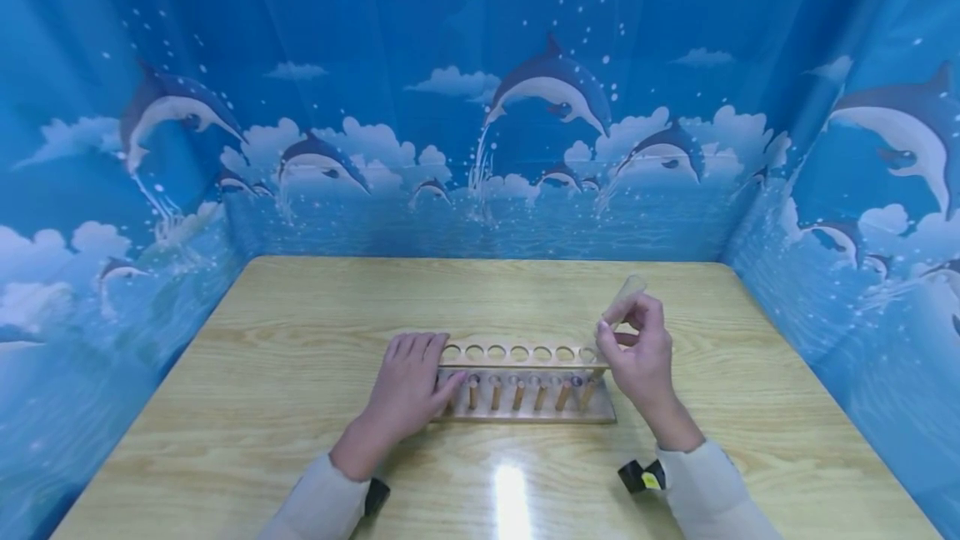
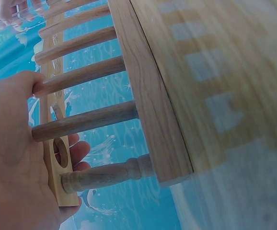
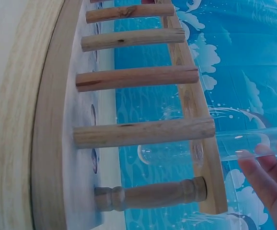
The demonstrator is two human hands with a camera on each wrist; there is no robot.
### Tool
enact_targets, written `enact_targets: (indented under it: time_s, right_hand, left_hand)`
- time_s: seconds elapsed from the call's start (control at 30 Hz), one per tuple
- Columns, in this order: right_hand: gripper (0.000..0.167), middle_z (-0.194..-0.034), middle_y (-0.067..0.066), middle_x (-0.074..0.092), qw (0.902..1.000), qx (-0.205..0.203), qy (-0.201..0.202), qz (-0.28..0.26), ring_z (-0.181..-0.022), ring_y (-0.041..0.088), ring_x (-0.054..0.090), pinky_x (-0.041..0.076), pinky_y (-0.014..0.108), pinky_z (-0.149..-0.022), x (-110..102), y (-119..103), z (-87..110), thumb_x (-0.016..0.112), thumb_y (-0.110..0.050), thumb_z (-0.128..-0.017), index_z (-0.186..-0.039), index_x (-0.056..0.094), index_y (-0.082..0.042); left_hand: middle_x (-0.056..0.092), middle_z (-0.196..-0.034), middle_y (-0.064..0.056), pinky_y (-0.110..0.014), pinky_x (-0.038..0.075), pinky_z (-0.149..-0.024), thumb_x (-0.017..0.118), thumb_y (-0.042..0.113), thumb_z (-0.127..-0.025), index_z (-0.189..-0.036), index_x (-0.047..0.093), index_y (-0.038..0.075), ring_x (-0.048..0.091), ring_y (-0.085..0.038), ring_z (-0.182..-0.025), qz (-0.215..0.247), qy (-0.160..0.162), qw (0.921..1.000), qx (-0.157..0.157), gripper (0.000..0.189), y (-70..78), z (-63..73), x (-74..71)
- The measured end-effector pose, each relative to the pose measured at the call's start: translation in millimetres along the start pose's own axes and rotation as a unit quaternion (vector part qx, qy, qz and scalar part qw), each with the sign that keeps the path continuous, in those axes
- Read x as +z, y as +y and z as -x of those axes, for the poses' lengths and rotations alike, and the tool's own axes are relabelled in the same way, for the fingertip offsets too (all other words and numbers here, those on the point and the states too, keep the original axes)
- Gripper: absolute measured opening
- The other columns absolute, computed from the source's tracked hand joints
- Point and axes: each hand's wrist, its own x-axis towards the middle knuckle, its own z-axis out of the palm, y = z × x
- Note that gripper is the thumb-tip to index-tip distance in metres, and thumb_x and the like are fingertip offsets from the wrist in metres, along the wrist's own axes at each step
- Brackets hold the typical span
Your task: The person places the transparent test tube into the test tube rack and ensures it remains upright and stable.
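Observation:
A wooden test tube rack [image 1: 525,416] stands upright on the table, with a row of round holes in its top bar and a row of pegs. My left hand [image 1: 407,382] grips the rack's left end; in the left wrist view its thumb is in front of the top bar [image 2: 57,184] and its fingertips show behind. My right hand [image 1: 647,352] pinches a clear glass test tube [image 1: 633,283] at the rack's right end. In the right wrist view, the test tube [image 3: 165,152] passes through the end hole, its rounded bottom between top bar and base.
The light wood-grain table [image 1: 300,298] extends around the rack. Blue curtains [image 1: 420,15] printed with dolphins and clouds hang at the back and both sides. A black wrist device [image 1: 637,476] sits at the right sleeve, another [image 1: 377,496] at the left.

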Motion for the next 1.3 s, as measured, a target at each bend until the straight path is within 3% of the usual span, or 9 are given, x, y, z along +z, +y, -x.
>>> enact_targets:
  time_s: [0.33, 0.67, 0.77, 1.0, 1.3]
  right_hand:
    - [0.032, -0.084, 0.018, 0.055, 0.9999, 0.014, -0.007, 0.001, -0.081, -0.002, 0.056, 0.054, 0.014, -0.061, 2, 2, 2.2, 0.057, 0.022, -0.076, -0.103, 0.041, 0.013]
    - [0.038, -0.085, 0.011, 0.056, 0.9998, 0.014, -0.006, 0.015, -0.081, -0.002, 0.056, 0.052, 0.012, -0.058, 7, 44, 13.4, 0.061, 0.017, -0.077, -0.109, 0.044, 0.006]
    - [0.038, -0.085, 0.01, 0.057, 0.9997, 0.014, -0.009, 0.015, -0.081, -0.001, 0.056, 0.052, 0.012, -0.057, 7, 40, 12.5, 0.061, 0.018, -0.078, -0.109, 0.043, 0.006]
    - [0.033, -0.082, 0.016, 0.054, 0.9999, 0.002, -0.016, 0.005, -0.079, 0.0, 0.056, 0.051, 0.013, -0.056, 5, 9, 4.3, 0.056, 0.02, -0.077, -0.105, 0.041, 0.011]
    - [0.033, -0.08, 0.015, 0.055, 0.9997, 0.009, -0.021, 0.008, -0.077, 0.002, 0.057, 0.054, 0.017, -0.056, 5, 6, 4.5, 0.057, 0.022, -0.076, -0.103, 0.042, 0.012]
  left_hand:
    - [0.055, -0.13, -0.015, -0.052, 0.03, -0.111, 0.053, 0.053, -0.095, -0.138, 0.049, 0.003, 0.049, -0.033, -0.122, 0.003, 0.002, 1.0, 0.0, 0.066, -0.4, 0.2, 0.7]
    - [0.057, -0.127, -0.014, -0.05, 0.031, -0.11, 0.054, 0.052, -0.094, -0.136, 0.051, 0.003, 0.05, -0.032, -0.119, 0.004, 0.014, 0.9999, 0.003, 0.065, -0.7, -0.1, 1.5]
    - [0.057, -0.127, -0.014, -0.05, 0.03, -0.11, 0.055, 0.052, -0.094, -0.136, 0.051, 0.003, 0.05, -0.032, -0.119, 0.005, 0.013, 0.9999, 0.003, 0.065, -0.6, -0.1, 1.3]
    - [0.056, -0.128, -0.014, -0.051, 0.029, -0.111, 0.055, 0.052, -0.094, -0.136, 0.05, 0.003, 0.049, -0.032, -0.12, 0.007, 0.008, 0.9999, -0.001, 0.065, -0.1, -0.1, 1.0]
    - [0.056, -0.128, -0.014, -0.051, 0.029, -0.111, 0.054, 0.052, -0.094, -0.136, 0.05, 0.003, 0.049, -0.032, -0.12, 0.001, 0.009, 1.0, 0.0, 0.065, 0.0, 0.0, 1.6]
